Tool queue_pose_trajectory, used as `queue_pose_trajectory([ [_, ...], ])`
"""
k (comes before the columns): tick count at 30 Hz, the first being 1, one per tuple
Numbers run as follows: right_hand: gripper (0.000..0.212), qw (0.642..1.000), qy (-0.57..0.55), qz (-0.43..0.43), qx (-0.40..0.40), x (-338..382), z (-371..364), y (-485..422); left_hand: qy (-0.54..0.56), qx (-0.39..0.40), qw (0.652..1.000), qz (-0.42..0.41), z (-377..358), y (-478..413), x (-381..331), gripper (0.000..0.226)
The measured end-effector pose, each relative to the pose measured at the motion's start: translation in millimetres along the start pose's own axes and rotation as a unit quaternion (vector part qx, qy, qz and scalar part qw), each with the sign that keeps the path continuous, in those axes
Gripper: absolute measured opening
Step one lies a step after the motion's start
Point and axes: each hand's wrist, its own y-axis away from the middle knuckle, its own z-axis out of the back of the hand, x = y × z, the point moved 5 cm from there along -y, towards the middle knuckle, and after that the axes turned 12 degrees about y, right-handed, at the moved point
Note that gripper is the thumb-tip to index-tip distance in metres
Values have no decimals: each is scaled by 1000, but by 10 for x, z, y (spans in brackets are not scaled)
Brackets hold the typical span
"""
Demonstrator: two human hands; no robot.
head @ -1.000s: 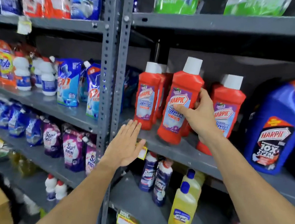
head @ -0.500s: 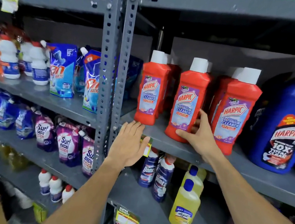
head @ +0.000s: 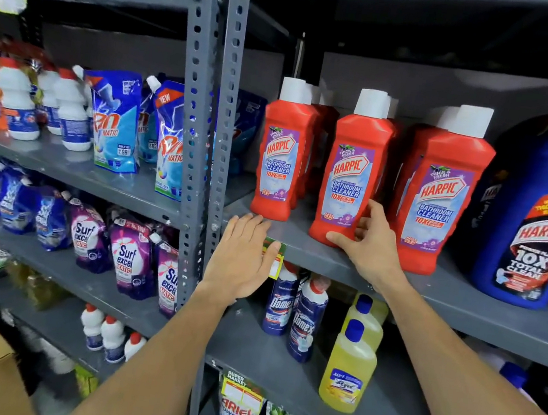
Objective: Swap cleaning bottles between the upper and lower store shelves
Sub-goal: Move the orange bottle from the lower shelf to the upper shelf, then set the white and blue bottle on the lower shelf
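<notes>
Nearest the camera, two bare forearms reach up and forward to grey metal shelving. The left hand (head: 242, 258) lies flat, palm toward the shelving, over the front edge of the upper grey steel shelf (head: 454, 298), its fingers (head: 249, 228) straight, close together and holding nothing; it partly covers a small green and yellow price tag (head: 275, 257) on that edge. The right hand (head: 369, 245) rests on the same front edge, thumb across the lower front and fingers (head: 372, 212) curled around the side of the middle red plastic Harpic bathroom cleaner bottle with a white cap (head: 351, 168), so the hand is clamped on its base. That bottle stands upright on the upper shelf just behind the front edge.

Below, on the lower grey shelf (head: 248, 352), stand two dark blue Domex bottles with red and white tops (head: 305, 318) and, just to their right, two yellow translucent bottles with blue caps (head: 350, 365), one behind the other.

Further back on the upper shelf, a matching red Harpic bottle (head: 281, 149) stands to the left and another (head: 440, 193) to the right, each apart from the held one, with more red bottles lined behind them. At the right end sits a large blue Harpic jug with a black and red label (head: 540, 219).
</notes>
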Motion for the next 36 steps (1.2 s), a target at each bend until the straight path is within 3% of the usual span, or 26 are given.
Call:
queue_pose_trajectory([
  [16,92,1000,-1,-9,16,-5,2,9,6,2,1000,-5,4,-4,0,51],
  [23,95,996,-51,2,-76,84,102,144,-4,15,1000,-5,3,-2,36,56],
  [27,96,987,-97,15,-125,183,116,522,-10,-24,1000,-5,-24,243,44,64],
  [32,69,976,-99,72,-182,149,-42,1245,2,-18,999,41,-358,932,160,69],
  [36,61,987,-51,61,-137,-124,-367,1585,25,61,994,91,-783,1401,375,70],
])
